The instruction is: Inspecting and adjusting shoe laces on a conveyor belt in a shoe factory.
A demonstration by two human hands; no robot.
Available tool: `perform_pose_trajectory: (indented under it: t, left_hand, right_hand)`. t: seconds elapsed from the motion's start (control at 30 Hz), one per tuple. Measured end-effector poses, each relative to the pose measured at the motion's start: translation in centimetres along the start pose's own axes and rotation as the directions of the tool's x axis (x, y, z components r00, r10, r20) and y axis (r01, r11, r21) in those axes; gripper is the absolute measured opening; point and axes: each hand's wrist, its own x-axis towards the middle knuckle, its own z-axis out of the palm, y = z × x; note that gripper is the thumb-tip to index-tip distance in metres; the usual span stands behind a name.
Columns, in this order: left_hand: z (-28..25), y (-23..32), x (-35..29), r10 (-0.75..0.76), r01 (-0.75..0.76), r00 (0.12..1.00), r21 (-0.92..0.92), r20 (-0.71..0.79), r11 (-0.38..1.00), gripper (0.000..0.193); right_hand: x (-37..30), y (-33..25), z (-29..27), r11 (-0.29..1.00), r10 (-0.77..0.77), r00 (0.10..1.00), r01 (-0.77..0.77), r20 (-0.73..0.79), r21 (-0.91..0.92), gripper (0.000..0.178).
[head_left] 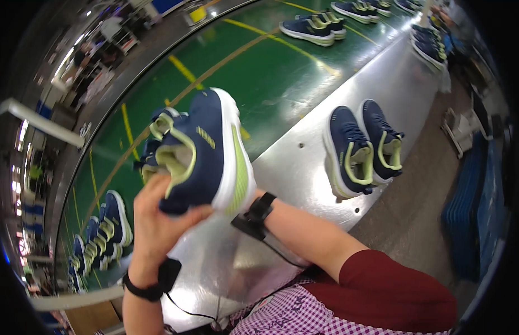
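Close in front of me, a navy sneaker [206, 139] with a white sole and lime lining is held up, tilted, its sole facing right. My left hand [159, 209] grips it at the heel and collar, thumb along the outside and fingers at the opening. Behind it shows part of another navy sneaker [162, 121], mostly covered; whether it is held or resting I cannot tell. My right arm reaches behind the held sneaker, so the right hand and its fingers are hidden. Black bands circle both wrists.
A pair of sneakers [348, 151] stands on the metal ledge [287, 167] to the right. Beyond runs a green belt [242, 72] with yellow lines. Several sneakers [106, 231] sit at its left, more sneakers [312, 30] farther along. Blue stacked panels [466, 206] stand at right.
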Motion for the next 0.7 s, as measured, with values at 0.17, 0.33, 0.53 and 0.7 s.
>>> perform_pose_trajectory:
  t: [0.17,0.33,0.53,0.7]
  left_hand:
    - [5.3,-1.9,12.8,0.106,-0.150,0.986,0.415,0.126,0.898,0.050]
    - [11.7,-3.9,19.3,0.084,-0.126,0.991,0.500,0.105,0.857,0.070]
    - [11.4,-4.1,11.2,0.374,-0.358,0.927,0.352,0.025,0.865,0.045]
    - [5.7,-9.8,5.3,0.123,-0.026,0.974,0.446,-0.189,0.895,0.047]
  right_hand:
    - [-0.4,0.8,1.7,0.885,-0.030,0.999,0.016,-0.024,-0.465,0.020]
    - [0.3,2.1,1.0,0.754,-0.113,0.993,0.072,-0.022,-0.653,0.019]
    - [-0.9,0.7,1.2,0.563,-0.185,0.925,0.376,0.331,-0.736,0.037]
    - [-2.2,-0.3,2.4,0.209,-0.133,0.950,0.307,0.284,-0.928,0.024]
